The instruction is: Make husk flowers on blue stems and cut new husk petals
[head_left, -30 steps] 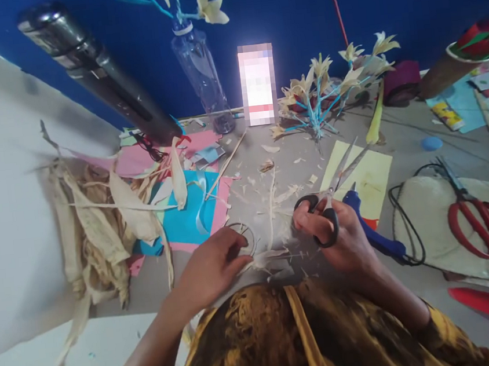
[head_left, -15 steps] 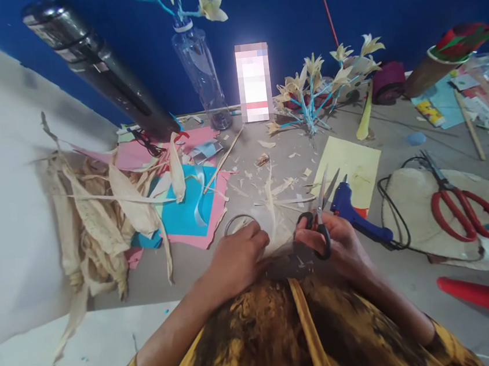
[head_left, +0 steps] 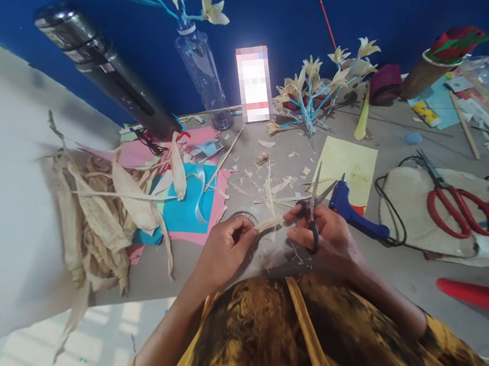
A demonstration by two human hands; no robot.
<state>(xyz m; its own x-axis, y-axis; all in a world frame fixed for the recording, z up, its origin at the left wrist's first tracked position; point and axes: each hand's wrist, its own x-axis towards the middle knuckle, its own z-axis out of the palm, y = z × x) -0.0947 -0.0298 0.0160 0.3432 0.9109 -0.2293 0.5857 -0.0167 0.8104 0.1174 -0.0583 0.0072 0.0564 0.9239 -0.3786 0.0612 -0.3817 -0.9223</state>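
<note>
A: Husk strip?
B: Pinched at its left end by left hand fingertips, right end touching right hand.
A: Right fingers?
B: Looped through black scissors, blades slightly apart, pointing far.

The grey table carries a yellow paper sheet near its middle. Left of the sheet lie blue and pink paper and dried husks. Right of it lie a blue glue gun and red scissors.
</note>
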